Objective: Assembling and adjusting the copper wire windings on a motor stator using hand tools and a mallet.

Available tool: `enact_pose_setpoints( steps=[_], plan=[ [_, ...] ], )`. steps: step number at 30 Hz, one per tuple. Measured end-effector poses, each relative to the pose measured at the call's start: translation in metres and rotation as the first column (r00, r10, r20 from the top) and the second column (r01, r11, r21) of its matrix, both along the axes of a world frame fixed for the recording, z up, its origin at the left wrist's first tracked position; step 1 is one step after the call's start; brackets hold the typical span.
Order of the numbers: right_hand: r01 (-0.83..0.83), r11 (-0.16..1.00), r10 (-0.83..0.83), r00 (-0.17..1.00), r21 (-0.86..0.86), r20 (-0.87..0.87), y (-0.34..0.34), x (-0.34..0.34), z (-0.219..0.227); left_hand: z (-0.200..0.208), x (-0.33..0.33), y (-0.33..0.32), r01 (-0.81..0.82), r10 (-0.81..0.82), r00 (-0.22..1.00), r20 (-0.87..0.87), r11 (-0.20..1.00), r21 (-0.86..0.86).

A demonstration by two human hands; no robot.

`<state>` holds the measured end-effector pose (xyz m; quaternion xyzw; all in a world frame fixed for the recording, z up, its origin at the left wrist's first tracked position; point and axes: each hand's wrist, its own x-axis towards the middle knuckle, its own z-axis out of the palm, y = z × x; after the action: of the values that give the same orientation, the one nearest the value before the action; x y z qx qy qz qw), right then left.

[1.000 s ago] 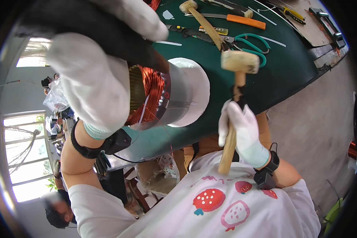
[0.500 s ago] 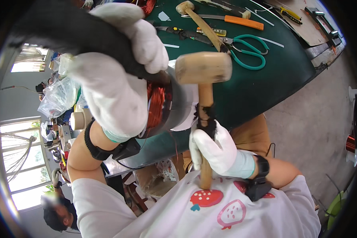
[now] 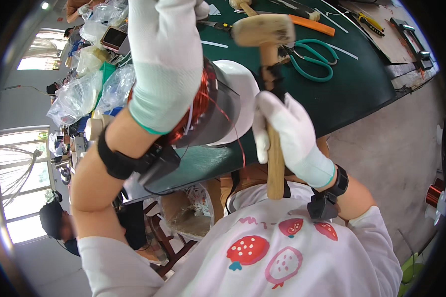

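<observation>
Holding a pale wooden mallet (image 3: 269, 55) in the white-gloved right hand (image 3: 290, 132), fingers wrapped round the handle below a black-taped band; barrel-shaped head points far, butt end near. White-gloved left hand (image 3: 166, 34) reaches far, across a grey cylinder w/ red-brown wire windings (image 3: 218, 116); most of its fingers are cut off at the far edge, so can't tell if wide, narrow or gripping. Cylinder's on the dark green tabletop (image 3: 357, 94), left of mallet; a thin loose red wire (image 3: 244, 159) trails off it, near side. White round-rimmed piece (image 3: 247, 94) shows at cylinder's right end. Far side, R of mallet head: scissors w/ teal loop handles (image 3: 309, 78), tool w/ flat orange handle (image 3: 312, 25) beyond, yellow-&-black pliers (image 3: 371, 24) farther right.
</observation>
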<state>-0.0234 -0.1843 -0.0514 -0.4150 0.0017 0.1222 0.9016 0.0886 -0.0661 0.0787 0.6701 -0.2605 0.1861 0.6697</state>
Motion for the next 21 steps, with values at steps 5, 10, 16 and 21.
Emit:
enact_pose_setpoints(
  steps=[5,10,16,21],
  plan=[
    [0.065,0.995,-0.074,0.991,-0.08,-0.114,-0.038,-0.004,-0.003,0.007,0.002,0.03,0.307,-0.299,0.952,-0.073,0.938,0.158],
    [0.441,0.884,-0.443,0.896,-0.153,0.025,-0.046,0.014,0.033,-0.011,0.008,0.046,0.343,-0.342,0.939,-0.023,0.936,0.075],
    [-0.251,0.968,0.249,0.962,0.0,-0.11,0.0,0.0,0.017,-0.013,0.01,0.047,0.285,-0.284,0.958,-0.039,0.957,0.051],
    [0.524,0.849,-0.523,0.852,0.065,-0.038,-0.006,0.0,0.007,-0.012,0.006,0.035,0.599,-0.599,0.801,0.014,0.801,-0.002]
  ],
)
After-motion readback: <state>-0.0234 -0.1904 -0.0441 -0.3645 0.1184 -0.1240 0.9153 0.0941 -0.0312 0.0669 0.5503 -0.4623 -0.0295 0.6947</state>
